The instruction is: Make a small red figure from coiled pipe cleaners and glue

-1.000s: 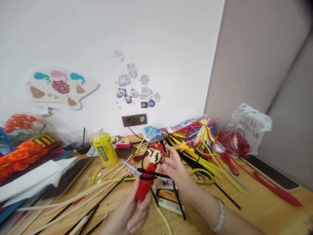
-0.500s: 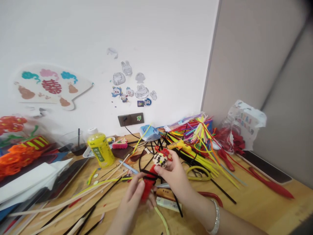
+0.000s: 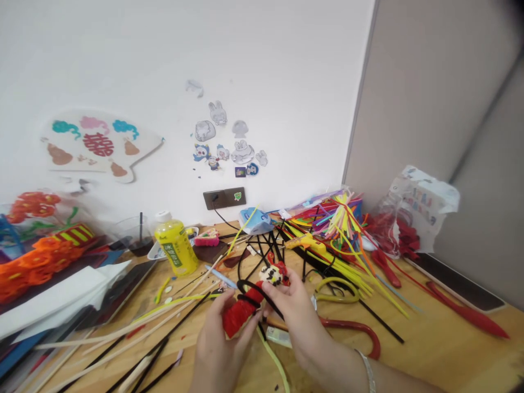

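My left hand point(image 3: 219, 346) grips the red fuzzy body of a small pipe-cleaner doll point(image 3: 245, 307) from below. The doll has a pale face with dark marks and red trim at its head point(image 3: 273, 274). A black pipe cleaner point(image 3: 256, 288) loops around its middle. My right hand point(image 3: 297, 316) pinches that black strand beside the doll's neck; a silver bracelet point(image 3: 367, 370) sits on its wrist. Both hands hover just above the wooden desk point(image 3: 434, 349).
A yellow drink bottle point(image 3: 176, 245) stands at left, near orange paper flowers point(image 3: 33, 262) and white sheets point(image 3: 53, 297). A heap of coloured pipe cleaners point(image 3: 339, 229) fills the back right. Red-handled scissors point(image 3: 360, 330) lie by my right wrist. Long sticks and black strands point(image 3: 135, 327) are strewn at front left.
The doll has tipped from upright to lying slantwise, head to the right. Both hands have come lower and closer together, and the black strand now loops over the doll's middle.
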`<state>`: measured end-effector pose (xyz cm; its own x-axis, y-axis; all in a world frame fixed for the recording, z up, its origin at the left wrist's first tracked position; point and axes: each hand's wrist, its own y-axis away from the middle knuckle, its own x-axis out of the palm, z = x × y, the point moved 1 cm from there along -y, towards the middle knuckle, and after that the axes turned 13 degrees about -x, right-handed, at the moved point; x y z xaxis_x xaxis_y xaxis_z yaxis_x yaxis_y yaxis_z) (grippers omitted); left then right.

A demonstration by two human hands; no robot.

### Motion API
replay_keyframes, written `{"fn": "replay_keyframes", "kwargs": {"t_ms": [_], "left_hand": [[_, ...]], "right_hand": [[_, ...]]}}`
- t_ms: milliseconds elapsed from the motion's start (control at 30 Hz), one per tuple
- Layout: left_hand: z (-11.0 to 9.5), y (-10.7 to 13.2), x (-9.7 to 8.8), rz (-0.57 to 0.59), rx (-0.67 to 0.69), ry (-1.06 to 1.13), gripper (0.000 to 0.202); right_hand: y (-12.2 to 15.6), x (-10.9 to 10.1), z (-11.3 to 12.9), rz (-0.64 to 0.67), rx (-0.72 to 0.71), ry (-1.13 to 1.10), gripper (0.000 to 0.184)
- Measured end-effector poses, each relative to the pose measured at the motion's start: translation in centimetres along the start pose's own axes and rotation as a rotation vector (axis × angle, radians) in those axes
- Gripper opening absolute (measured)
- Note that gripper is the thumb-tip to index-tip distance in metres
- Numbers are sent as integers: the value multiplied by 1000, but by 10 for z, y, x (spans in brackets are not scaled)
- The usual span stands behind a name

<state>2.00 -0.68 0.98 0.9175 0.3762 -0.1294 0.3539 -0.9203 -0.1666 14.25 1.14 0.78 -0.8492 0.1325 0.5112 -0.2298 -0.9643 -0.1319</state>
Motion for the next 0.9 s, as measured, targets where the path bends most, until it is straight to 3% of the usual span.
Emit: {"fn": "replay_keyframes", "kwargs": {"t_ms": [133,433,633,767,900], "left_hand": [[3,-3,-4,79,30,-79,37],[1,-2,-4,122,21,-108,32],[5,-2,1,156,-72,73,28],[2,-4,5,324,-209,294,30],[-3,-4,8,405,-320,487,30]], "right_hand": [[0,0,1,-19,5,-3,58],[-5,-3,5,-52,-9,10,56],[-6,-5,8,91,-103,75,56],[-4,-7,11,194,-255,201,61],[-1,-12,9,313,-567,479,57]]}}
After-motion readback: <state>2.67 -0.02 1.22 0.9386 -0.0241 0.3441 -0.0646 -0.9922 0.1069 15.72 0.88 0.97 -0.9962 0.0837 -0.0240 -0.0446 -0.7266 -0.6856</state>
